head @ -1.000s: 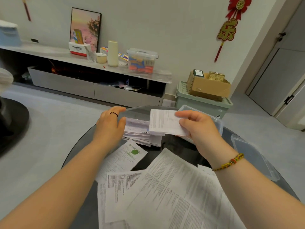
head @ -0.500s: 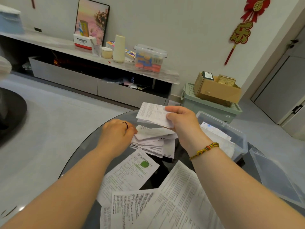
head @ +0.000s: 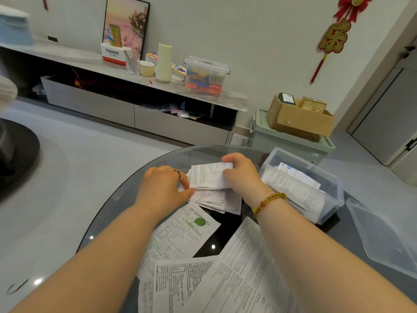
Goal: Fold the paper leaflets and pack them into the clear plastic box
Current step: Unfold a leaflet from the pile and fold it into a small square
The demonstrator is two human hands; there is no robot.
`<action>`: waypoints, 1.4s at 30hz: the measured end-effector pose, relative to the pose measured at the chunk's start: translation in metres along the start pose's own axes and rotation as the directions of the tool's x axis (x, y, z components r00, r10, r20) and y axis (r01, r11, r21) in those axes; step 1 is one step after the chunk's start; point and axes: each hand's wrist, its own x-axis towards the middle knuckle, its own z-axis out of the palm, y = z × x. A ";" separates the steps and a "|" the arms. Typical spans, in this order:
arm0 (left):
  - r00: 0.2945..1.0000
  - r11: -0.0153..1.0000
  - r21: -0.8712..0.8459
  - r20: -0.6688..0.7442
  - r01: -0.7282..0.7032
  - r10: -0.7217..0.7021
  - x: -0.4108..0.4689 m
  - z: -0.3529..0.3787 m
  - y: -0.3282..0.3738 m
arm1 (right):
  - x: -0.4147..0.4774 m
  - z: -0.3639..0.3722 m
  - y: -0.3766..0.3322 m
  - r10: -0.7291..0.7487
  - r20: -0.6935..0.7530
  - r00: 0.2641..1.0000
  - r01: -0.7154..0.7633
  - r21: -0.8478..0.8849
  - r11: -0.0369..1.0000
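- Head view: the right hand point(head: 242, 175) pinches a folded leaflet point(head: 207, 176) by its right edge, atop the stack of folded leaflets point(head: 216, 201) on the glass table point(head: 126, 213). The left hand point(head: 162, 188) grips the stack's left edge with curled fingers.
- Best to square the edges before lifting. The clear plastic box point(head: 311, 164) sits just to the right, partly filled.
- Unfolded leaflets point(head: 187, 231) lie nearer.

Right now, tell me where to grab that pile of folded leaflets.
Grip the stack of folded leaflets by its left and right ends, where the left hand and right hand flank it. It lies flat but fanned, so squeezing inward holds it together.
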 end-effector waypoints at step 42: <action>0.981 0.964 -0.190 0.099 0.186 -0.169 0.006 0.003 0.011 | 0.007 0.005 -0.037 0.140 0.493 0.859 0.282 -0.682 0.675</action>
